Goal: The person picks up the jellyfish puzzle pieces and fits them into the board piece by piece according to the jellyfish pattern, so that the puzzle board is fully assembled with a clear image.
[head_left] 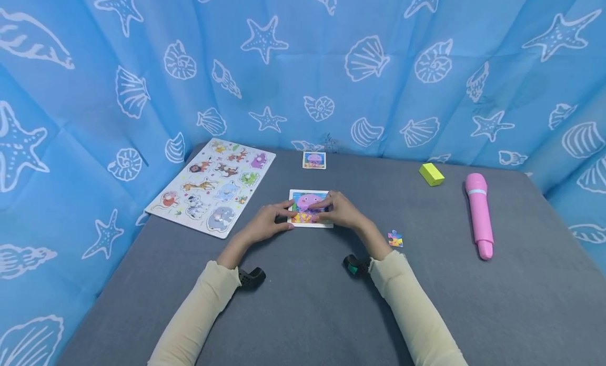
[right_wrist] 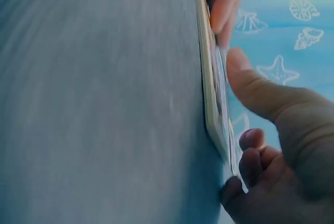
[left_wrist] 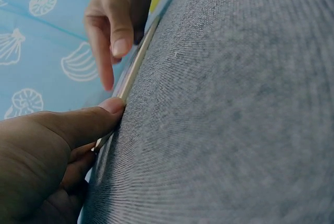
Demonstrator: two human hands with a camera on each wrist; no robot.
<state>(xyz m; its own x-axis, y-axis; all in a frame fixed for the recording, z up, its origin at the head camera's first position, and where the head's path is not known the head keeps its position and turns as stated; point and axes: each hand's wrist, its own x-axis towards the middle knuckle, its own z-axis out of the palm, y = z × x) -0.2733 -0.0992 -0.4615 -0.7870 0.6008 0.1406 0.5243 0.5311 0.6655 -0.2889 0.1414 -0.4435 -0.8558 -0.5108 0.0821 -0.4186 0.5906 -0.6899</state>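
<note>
A small jigsaw puzzle board (head_left: 310, 225) with a white border and a pink cartoon face lies flat on the grey cloth. My left hand (head_left: 266, 222) grips its left side; the left wrist view has the thumb (left_wrist: 110, 106) against the near edge and fingers round the side. Over the board's right part is my right hand (head_left: 343, 211), index finger stretched across the picture. In the right wrist view its thumb (right_wrist: 240, 65) is close over the board's face, other fingers bent. To the right lies a loose jigsaw piece (head_left: 395, 239).
Behind the board lies a small picture card (head_left: 314, 160) with a similar face. A large animal puzzle board (head_left: 156, 211) is at the left. A yellow block (head_left: 431, 174) and a pink toy microphone (head_left: 480, 213) lie at the right. A blue shell-patterned curtain (head_left: 303, 71) hangs behind.
</note>
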